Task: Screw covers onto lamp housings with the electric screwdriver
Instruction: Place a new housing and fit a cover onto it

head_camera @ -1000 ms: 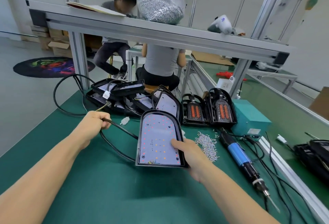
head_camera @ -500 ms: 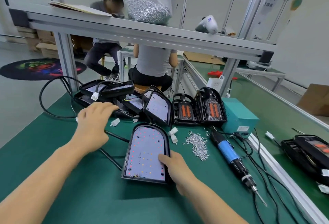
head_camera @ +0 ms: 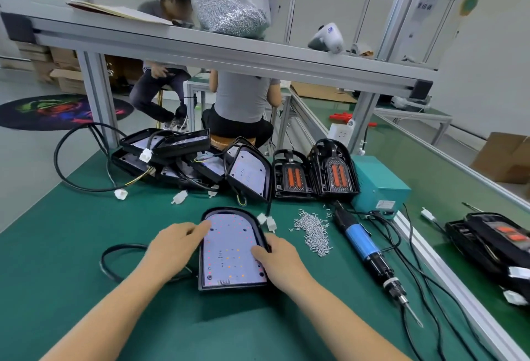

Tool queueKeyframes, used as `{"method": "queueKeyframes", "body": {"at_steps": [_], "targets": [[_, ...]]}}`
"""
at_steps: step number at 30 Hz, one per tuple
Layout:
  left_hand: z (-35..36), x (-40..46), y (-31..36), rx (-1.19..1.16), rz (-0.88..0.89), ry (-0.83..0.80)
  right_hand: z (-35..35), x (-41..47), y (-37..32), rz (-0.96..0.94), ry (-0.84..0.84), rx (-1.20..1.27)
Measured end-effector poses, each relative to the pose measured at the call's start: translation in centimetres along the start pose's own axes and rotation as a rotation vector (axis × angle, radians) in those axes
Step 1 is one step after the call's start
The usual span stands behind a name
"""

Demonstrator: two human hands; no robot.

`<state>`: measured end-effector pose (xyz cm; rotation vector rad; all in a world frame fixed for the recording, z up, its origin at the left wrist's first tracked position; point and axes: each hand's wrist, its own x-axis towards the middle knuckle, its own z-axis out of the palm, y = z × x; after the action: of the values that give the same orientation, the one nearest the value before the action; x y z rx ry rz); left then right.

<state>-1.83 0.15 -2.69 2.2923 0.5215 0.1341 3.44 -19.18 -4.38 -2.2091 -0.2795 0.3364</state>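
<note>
From the head camera, a black lamp housing (head_camera: pixel 233 248) with a pale LED board facing up lies flat on the green tabletop (head_camera: pixel 71 231), straight in front of the person. The left hand (head_camera: pixel 172 248) rests at the housing's left edge, its fingers reaching onto the board near the rounded top. The right hand (head_camera: pixel 276 260) grips the right rim, thumb lying on the board and fingers curled round the edge. A black cable (head_camera: pixel 114 260) loops on the tabletop left of the housing.

Just right of the housing lies a loose heap of small silver screws (head_camera: pixel 314 230). Right of the screws the electric screwdriver (head_camera: pixel 370 251), blue-bodied with a black nose, lies on the tabletop with its bit pointing toward the near right; no hand touches it. Behind it stands a teal box (head_camera: pixel 381 185).

Along the far side of the tabletop is a jumble of more housings (head_camera: pixel 172 151) with wires and white plugs, and two black covers (head_camera: pixel 315 171) with orange inserts stand upright side by side. On the shelf (head_camera: pixel 200 48) above sits a clear bag of screws (head_camera: pixel 232 5).
</note>
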Motion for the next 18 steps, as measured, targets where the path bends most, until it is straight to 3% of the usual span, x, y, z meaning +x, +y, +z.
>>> {"method": "queueKeyframes", "body": {"at_steps": [4,6,9,13,18], "targets": [[2.6,0.6,1.1,-0.396,-0.092,-0.082,0.0,0.5,-0.1,0.018,0.018,-0.046],[2.9,1.1,0.7,-0.402,-0.053,-0.055,-1.0,1.0,-0.3,-0.02,0.065,-0.107],[3.0,1.2,0.3,-0.363,0.013,0.042,-4.1,3.3,-0.3,-0.067,0.294,-0.159],[3.5,1.0,-0.3,-0.347,0.046,0.106,-8.9,7.5,0.3,-0.005,0.516,-0.33],[3.7,1.4,0.5,-0.743,-0.088,-0.005,-12.0,10.9,1.6,0.08,0.595,-0.546]]}}
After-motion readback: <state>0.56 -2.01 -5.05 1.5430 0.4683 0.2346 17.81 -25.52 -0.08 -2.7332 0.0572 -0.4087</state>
